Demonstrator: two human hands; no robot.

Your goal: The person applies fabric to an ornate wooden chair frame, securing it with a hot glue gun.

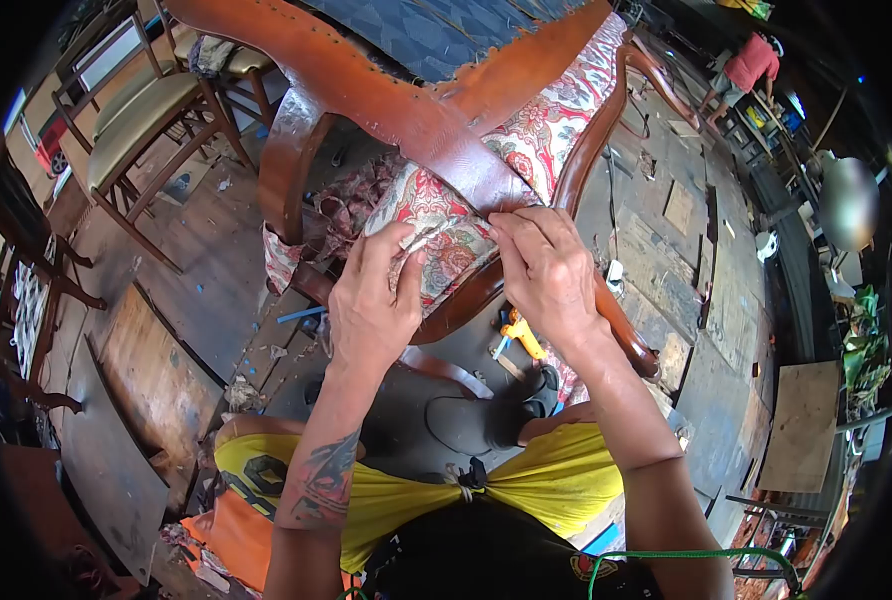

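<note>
At the bottom of the frame, a black shirt (436, 560) is showing a small emblem (591, 566) whose writing is too small to read. A green cord (701, 553) is crossing at the lower right. Yellow shorts (561, 470) are spreading above the shirt, their left leg at the lower left bearing a dark marking (266, 474) that folds are making unreadable.

In the centre, the left hand (374, 295) is reaching to floral fabric (446, 262), its thumb and forefinger curving narrowly apart; whether they are gripping a fold, I cannot tell. The right hand (546, 262) is bunching its fingertips close together where the fabric is meeting the wood; what they are pinching is hidden. Just below, an orange tool (522, 334) is lying on the floor (656, 260).

The fabric is covering part of a wooden chair frame (426, 130), which is filling the upper centre and showing small dark holes along its edge. Blue patterned material (416, 40) is stretching behind it.

Farther off, chairs with pale seats (131, 125) are standing at the upper left, and another person (751, 68) is bending at the upper right.
</note>
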